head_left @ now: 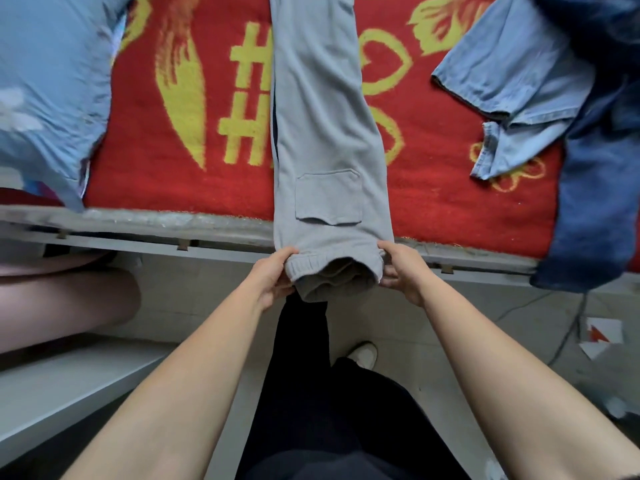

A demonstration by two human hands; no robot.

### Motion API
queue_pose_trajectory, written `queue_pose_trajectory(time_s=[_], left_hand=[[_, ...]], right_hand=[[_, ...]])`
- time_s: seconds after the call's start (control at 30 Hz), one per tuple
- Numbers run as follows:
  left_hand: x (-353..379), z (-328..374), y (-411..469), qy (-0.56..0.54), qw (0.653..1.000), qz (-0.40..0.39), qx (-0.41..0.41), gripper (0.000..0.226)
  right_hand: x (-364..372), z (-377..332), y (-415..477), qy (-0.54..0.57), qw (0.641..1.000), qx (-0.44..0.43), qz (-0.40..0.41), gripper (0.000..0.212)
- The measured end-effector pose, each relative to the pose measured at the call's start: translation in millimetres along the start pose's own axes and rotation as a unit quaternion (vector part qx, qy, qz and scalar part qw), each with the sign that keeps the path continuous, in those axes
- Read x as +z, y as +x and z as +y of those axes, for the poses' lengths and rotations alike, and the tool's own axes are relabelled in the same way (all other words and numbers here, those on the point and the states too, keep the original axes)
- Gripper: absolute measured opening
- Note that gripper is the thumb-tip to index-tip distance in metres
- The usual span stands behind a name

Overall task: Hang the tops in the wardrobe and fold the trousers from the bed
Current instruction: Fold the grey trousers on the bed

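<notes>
Red bed [433,202]: hands pinch ribbed grey trousers [325,133].

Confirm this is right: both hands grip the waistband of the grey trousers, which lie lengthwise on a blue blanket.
One thing is wrong: the blanket is red with yellow patterns, not blue, as the head view shows. The rest stands: the left hand and right hand grip the waistband of the grey trousers, which lie lengthwise on it.

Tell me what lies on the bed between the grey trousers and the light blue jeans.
Nothing: in the head view, only bare red blanket separates the grey trousers from the light blue jeans.
</notes>
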State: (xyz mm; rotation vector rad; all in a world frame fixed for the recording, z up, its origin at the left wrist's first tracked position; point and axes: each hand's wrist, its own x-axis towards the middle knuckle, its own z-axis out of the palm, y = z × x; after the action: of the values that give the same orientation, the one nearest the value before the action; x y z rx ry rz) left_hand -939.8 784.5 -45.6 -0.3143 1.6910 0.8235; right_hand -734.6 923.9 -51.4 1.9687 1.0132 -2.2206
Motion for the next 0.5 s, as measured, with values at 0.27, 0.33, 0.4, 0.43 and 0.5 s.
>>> queue_pose_trajectory(time_s=[0.27,0.33,0.4,0.43,0.5], left_hand=[[2,72,20,-0.038,0.999,0.009,0.011,0.019],[2,105,32,-0.066,0.998,-0.002,0.011,0.015],[6,138,47,-0.080,0.997,-0.005,0.002,0.012],[8,154,56,-0.084,0.996,-0.004,0.000,0.011],[11,183,74,-0.109,0.994,-0.011,0.006,0.009]], right_hand=[[22,-73,28,-0.006,0.998,-0.057,0.039,0.015],[31,-105,44,-0.010,0.997,-0.059,0.048,0.018],[41,-137,64,-0.004,0.996,-0.044,0.072,0.010],[46,-152,75,-0.001,0.995,-0.037,0.089,0.009],[55,-179,99,-0.001,0.993,-0.031,0.116,0.017]])
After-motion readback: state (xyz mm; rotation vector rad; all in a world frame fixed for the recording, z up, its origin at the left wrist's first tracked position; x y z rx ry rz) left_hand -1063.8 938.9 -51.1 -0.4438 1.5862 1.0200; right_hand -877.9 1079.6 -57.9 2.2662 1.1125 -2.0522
